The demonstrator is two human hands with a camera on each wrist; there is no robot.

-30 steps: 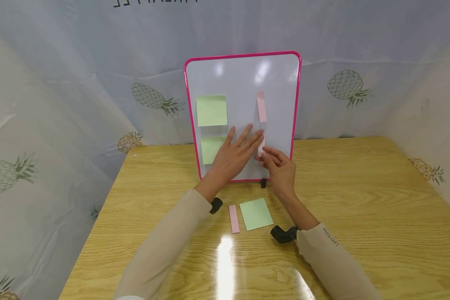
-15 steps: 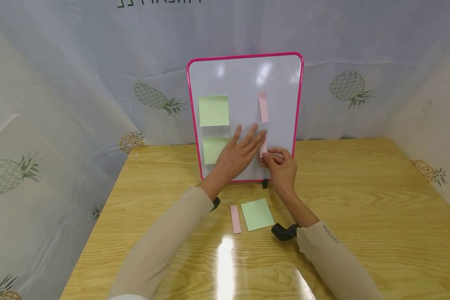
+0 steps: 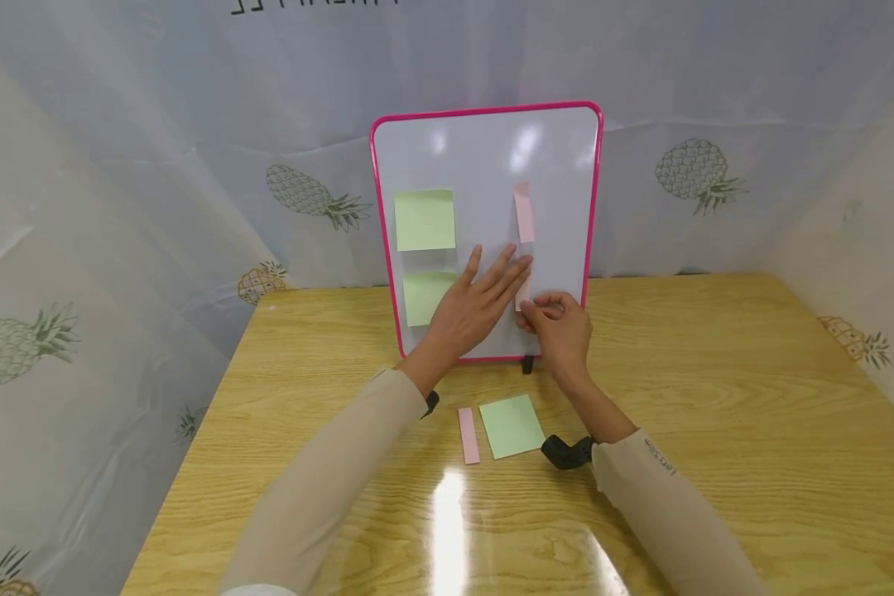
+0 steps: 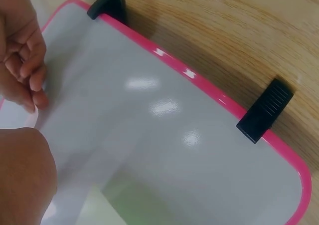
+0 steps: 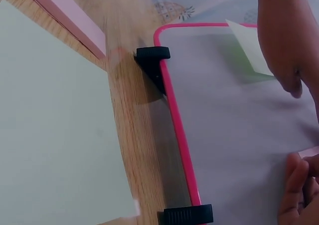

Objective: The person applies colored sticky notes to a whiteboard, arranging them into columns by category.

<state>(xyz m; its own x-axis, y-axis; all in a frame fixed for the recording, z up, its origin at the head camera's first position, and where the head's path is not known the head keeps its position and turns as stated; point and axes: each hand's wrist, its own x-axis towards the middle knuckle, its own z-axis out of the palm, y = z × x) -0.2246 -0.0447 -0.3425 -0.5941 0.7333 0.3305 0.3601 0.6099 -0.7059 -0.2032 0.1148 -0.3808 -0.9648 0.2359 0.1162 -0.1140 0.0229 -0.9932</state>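
Observation:
A whiteboard (image 3: 484,157) with a pink frame stands upright on the table. My left hand (image 3: 468,313) lies on it with fingers straight, the fingertips over the top of a pink sticky strip (image 3: 522,296). Thumb and index finger of my right hand (image 3: 564,335) pinch the strip's lower end; the right wrist view shows that hand (image 5: 299,190) at the strip's edge. Another pink strip (image 3: 524,213) is stuck just above. Two green sticky notes are on the board's left side, an upper note (image 3: 425,220) and a lower note (image 3: 423,298) partly behind my left hand.
On the wooden table (image 3: 678,372), in front of the board, lie a green sticky-note pad (image 3: 512,426) and a narrow pink pad (image 3: 468,436). Black feet, one a ridged clip (image 4: 266,110), hold the board's lower edge. A pineapple-print curtain (image 3: 305,74) hangs behind.
The head view has shifted slightly, so the board sits a little further right. Both hands keep their places at the pink strip.

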